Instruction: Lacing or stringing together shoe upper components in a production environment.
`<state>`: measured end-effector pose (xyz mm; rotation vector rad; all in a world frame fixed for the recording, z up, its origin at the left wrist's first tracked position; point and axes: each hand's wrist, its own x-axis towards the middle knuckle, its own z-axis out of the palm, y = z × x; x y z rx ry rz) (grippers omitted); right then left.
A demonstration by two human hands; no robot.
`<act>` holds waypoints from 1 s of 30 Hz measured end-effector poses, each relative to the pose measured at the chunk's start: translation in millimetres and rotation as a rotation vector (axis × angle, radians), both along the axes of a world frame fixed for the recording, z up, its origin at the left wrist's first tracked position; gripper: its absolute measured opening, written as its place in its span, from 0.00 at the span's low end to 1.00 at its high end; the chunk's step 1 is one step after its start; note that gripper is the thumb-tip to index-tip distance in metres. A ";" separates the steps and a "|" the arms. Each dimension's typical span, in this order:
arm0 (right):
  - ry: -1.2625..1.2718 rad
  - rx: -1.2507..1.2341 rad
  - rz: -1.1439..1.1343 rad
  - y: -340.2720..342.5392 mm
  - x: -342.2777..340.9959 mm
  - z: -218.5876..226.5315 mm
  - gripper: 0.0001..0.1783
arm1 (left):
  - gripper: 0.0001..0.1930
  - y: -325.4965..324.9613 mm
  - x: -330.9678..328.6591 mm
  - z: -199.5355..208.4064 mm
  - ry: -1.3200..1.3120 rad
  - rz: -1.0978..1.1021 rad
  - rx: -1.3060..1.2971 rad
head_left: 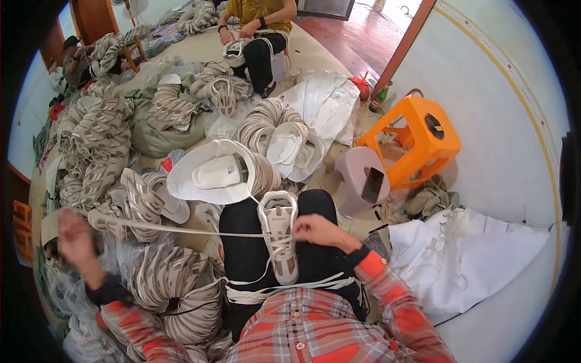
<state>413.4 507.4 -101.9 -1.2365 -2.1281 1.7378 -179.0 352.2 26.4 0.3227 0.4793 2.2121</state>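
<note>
A beige and white shoe upper (282, 254) lies lengthwise between my thighs, its toe toward me, with lace crossing its lower half. Out to the far left, my left hand (78, 242) is smeared by motion, and a pale flat shoelace (193, 231) stretches taut from it across my left thigh to the upper. My right hand (318, 231) is closed in a pinch at the upper's right edge, where the lace meets its fingertips. A bundle of white laces (315, 284) lies across my lap. Just beyond my knees sits a nested stack of uppers (261, 172).
Coiled stacks of uppers (175, 290) crowd the floor on my left. To the right stand a pale stool (357, 163) with a phone (372, 184) on it, an orange stool (417, 133) and a white sheet (460, 254). A co-worker (257, 24) sits ahead, handling an upper.
</note>
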 end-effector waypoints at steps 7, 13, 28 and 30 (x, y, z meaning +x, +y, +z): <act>0.578 0.252 0.167 -5.8 -103.9 81.1 0.11 | 0.10 43.0 117.8 162.9 0.633 -0.443 0.333; 0.633 0.081 -0.083 -7.8 -67.4 272.8 0.12 | 0.13 157.3 248.2 35.2 0.738 -0.833 0.141; -0.061 1.166 -0.895 -15.3 206.5 190.6 0.14 | 0.11 191.0 363.4 -164.1 1.583 -1.221 -0.140; 0.699 0.207 -0.825 -9.3 120.2 99.2 0.10 | 0.11 190.8 359.1 -168.1 1.566 -1.272 -0.186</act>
